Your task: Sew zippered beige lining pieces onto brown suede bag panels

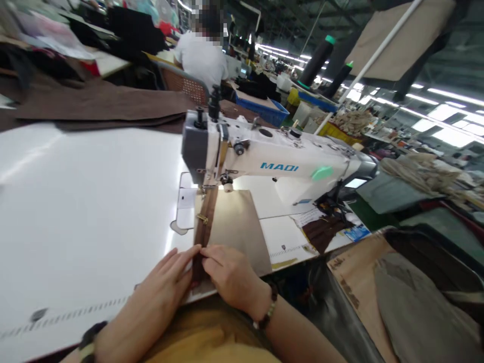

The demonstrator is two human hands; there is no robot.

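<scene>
A brown zipper [204, 229] with a gold pull runs lengthwise from the needle area of a white sewing machine [280, 161] to the table's front edge. Beneath and to the right of it lies a beige fabric panel [240, 229]. My left hand [162, 287] rests on the table at the zipper's left, index finger and thumb closed on its near end. From the other side, my right hand [232, 275] pinches the same stretch, the two index fingertips almost meeting. The zipper's far end passes under the presser foot [204, 190]. Part of its near end is hidden by my fingers.
Brown cloth [106, 103] lies folded along the table's far side. Right of the machine are brown scraps [325, 232] and a blue packet [356, 232]. A bin of fabric pieces [412, 297] stands at my right. A person in white [204, 58] sits ahead.
</scene>
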